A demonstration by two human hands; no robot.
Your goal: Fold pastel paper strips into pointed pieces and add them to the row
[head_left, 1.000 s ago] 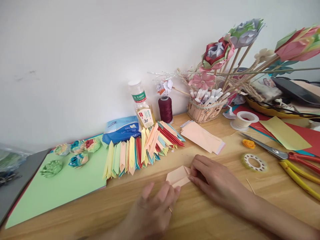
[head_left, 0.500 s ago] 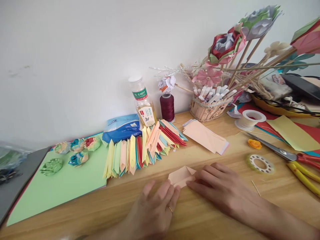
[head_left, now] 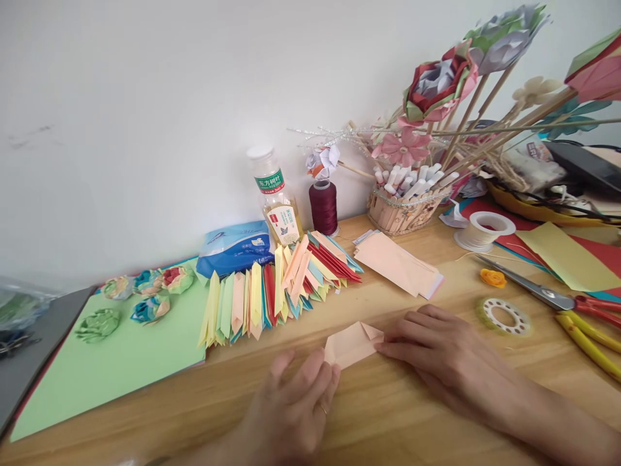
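A small sheet of peach paper [head_left: 352, 347] lies on the wooden table with folded corners; a small flap stands up at its upper right. My left hand [head_left: 297, 402], a ring on one finger, pinches the sheet's lower left end between thumb and fingers. At the right end, my right hand [head_left: 439, 353] grips the edge with thumb and fingertips. Beyond the hands sits a pile of folded paper strips [head_left: 257, 301] in yellow, green, peach, red and blue. A stack of flat peach papers [head_left: 395, 262] rests behind my right hand.
Green sheets [head_left: 121, 369] with several paper flowers [head_left: 98, 325] lie at left. A wipes pack [head_left: 235, 248], bottle [head_left: 276, 200] and maroon thread spool [head_left: 323, 208] stand by the wall. At right are a marker basket [head_left: 405, 210], tape roll [head_left: 504, 317], ribbon spool [head_left: 485, 232] and scissors [head_left: 550, 296].
My hands have drawn slightly apart, the right one shifting rightward, and more of the peach paper's middle shows between them. Both still hold its ends.
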